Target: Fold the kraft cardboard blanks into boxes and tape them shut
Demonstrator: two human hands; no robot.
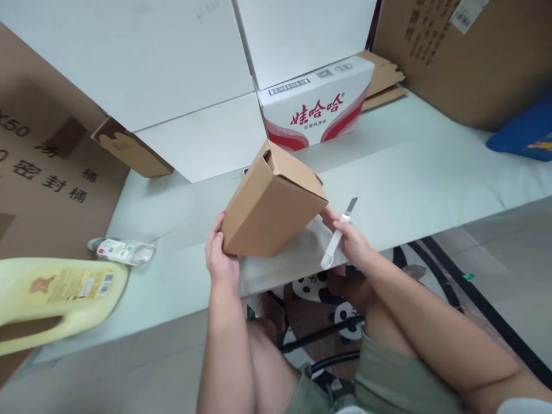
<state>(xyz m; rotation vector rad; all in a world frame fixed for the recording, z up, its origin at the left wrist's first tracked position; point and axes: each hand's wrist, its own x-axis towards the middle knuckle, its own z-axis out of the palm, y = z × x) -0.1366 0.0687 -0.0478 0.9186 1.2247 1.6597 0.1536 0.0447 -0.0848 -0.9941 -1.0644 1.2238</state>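
A small brown cardboard box (276,213) is tilted above the front part of the pale green table. My left hand (219,253) is closed on its lower left side, thumb and fingers along the edge. My right hand (347,236) grips a white utility knife (334,241), its blade out and pointing up and away from me. Some fingers of this hand reach to the right side of the box; whether they touch it is partly hidden. A narrow gap shows at the box's upper corner, beside a flap.
Large white boxes (172,63) and a red-and-white water carton (317,109) stand at the back of the table (431,161). On the left are a clear bottle (125,251) and a yellow jug (64,293). A blue container (526,129) sits far right, near a big brown carton (466,63).
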